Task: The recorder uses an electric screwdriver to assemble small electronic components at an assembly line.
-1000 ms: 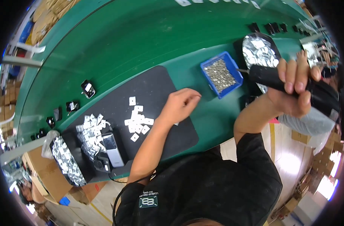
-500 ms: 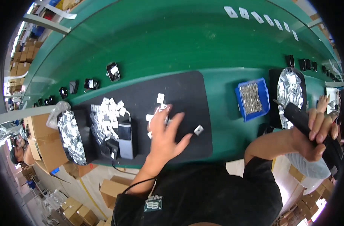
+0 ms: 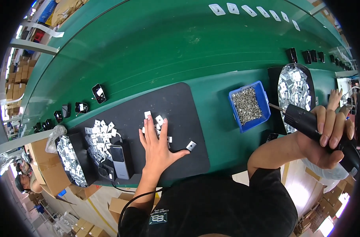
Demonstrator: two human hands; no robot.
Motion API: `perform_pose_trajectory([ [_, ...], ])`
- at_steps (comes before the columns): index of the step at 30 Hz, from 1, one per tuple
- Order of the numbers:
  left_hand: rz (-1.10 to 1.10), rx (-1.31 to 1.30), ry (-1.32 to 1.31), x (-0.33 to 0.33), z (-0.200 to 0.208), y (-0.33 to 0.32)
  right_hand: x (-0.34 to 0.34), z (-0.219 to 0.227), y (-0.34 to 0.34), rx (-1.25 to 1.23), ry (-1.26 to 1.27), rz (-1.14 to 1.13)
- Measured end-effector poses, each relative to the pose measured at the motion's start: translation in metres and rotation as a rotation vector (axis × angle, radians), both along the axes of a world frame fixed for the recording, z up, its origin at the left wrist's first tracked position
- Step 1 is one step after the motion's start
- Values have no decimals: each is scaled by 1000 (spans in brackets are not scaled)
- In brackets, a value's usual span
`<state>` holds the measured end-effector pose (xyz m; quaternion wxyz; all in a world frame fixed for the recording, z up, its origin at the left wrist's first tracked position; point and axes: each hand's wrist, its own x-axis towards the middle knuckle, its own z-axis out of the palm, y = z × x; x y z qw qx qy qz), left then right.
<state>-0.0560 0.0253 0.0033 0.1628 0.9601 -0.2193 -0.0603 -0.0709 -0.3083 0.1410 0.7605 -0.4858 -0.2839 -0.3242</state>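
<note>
Spread wide, my left hand (image 3: 155,148) lies over several small white pieces (image 3: 159,119) on the black mat (image 3: 184,102). Its thumb tip reaches a single white piece with a dark hole (image 3: 191,145); whether they touch, I cannot tell. Some pieces are partly hidden beneath the fingers. Off to the right, my right hand (image 3: 330,132) wraps round a black electric screwdriver (image 3: 300,119), its bit pointing left toward a blue bin (image 3: 262,103) full of small metal screws (image 3: 247,106).
A heap of white pieces (image 3: 99,136) lies left, beside a grey handheld device (image 3: 120,160). Black trays of similar pieces stand at left (image 3: 70,162) and right (image 3: 293,87). Black cases (image 3: 99,93) line the green bench (image 3: 180,51). A co-worker's hand (image 3: 335,98) shows far right.
My left hand has gone from raised and blurred to flat and spread, its thumb now at the lone piece. The whole view has shifted slightly. My right hand keeps its grip on the screwdriver.
</note>
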Motion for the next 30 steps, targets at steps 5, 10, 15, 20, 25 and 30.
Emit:
perform_pose_trajectory([
  [5, 25, -5, -3, 10, 5, -23, 5, -4, 1, 87, 22, -37],
  [10, 57, 38, 21, 12, 5, -32, 8, -5, -4, 31, 21, 13],
  [15, 105, 47, -53, 22, -2, -28, 8, -6, -8, 51, 98, -50],
  [20, 98, -45, -128, 37, -10, -14, 11, -9, -9, 8, 81, -16],
  [25, -22, -106, -115, 39, -20, -10, 21, -14, -13, -109, 74, -31],
  [30, -71, -97, -40, 33, -1, -12, 36, -49, 15, 23, 312, -438],
])
